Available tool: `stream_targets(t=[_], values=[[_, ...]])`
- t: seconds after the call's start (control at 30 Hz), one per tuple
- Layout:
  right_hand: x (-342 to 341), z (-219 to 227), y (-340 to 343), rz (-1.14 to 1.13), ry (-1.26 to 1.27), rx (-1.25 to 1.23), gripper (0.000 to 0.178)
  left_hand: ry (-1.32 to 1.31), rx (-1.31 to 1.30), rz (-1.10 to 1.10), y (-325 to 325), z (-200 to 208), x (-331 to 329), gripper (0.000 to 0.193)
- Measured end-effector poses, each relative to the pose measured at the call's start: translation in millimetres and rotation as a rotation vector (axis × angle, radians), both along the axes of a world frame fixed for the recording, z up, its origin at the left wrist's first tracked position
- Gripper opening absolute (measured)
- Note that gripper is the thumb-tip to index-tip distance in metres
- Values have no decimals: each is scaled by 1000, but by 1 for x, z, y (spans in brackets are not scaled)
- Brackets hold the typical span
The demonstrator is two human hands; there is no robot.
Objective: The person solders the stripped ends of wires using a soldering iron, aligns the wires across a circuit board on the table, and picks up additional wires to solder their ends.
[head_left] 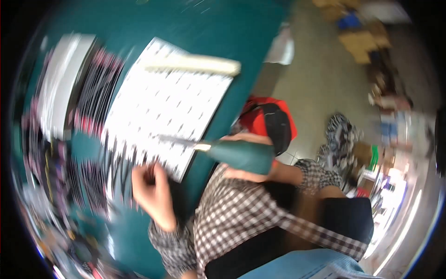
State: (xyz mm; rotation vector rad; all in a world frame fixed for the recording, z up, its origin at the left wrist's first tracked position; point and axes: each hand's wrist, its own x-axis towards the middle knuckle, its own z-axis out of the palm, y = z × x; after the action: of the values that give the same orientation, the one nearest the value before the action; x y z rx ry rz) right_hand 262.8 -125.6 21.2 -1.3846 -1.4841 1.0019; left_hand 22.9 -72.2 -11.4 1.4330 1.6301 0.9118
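My right hand (251, 173) is wrapped around a dark green electric screwdriver (242, 156). Its thin metal bit reaches left over a white board (169, 100) marked with rows of small dark spots. At the board's near left edge is my left hand (153, 193), its thumb and forefinger curled together; motion blur hides anything between them. Beside that hand, several thin dark cables (121, 162) run up to the board's edge. A pale yellow bar (197, 64) lies across the board's far part.
The board lies on a green tabletop (232, 25). Bundles of black cables with pinkish ends (98, 86) and a long whitish box (67, 86) stand at the left. A red and black bag (274, 120) is beside the table edge. Cardboard (362, 44) lies on the floor at far right.
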Motion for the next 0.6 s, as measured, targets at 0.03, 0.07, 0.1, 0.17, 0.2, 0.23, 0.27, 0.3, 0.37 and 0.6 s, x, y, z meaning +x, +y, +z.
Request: stream_targets(t=[0.03, 0.07, 0.1, 0.17, 0.2, 0.23, 0.27, 0.3, 0.37, 0.6], values=[[0, -2, -2, -114, 141, -2, 43, 33, -5, -53, 1, -2, -3, 11], [2, -4, 3, -196, 302, 11, 43, 54, -11, -80, 9, 1, -3, 12], [12, 9, 9, -195, 332, -101, 42, 59, 46, -90, 13, -3, -3, 12], [22, 26, 20, -291, 425, -33, 39, -108, 49, -122, 14, -9, -7, 13], [30, 34, 24, -327, 430, -13, 39, -127, 60, -114, 15, -10, -8, 16], [38, 52, 27, -340, 477, -53, 38, -101, -3, -75, 13, 1, -3, 20], [43, 67, 29, -341, 534, -93, 38, -128, 30, -73, 14, 1, 0, 24], [47, 72, 31, -379, 431, 69, 41, -176, -2, -123, 22, -11, -14, 22], [54, 87, 37, -391, 313, 228, 37, -217, -36, -171, 30, -18, -21, 20], [44, 65, 27, -336, 486, -113, 44, 15, 41, -133, 10, 4, -4, 12]])
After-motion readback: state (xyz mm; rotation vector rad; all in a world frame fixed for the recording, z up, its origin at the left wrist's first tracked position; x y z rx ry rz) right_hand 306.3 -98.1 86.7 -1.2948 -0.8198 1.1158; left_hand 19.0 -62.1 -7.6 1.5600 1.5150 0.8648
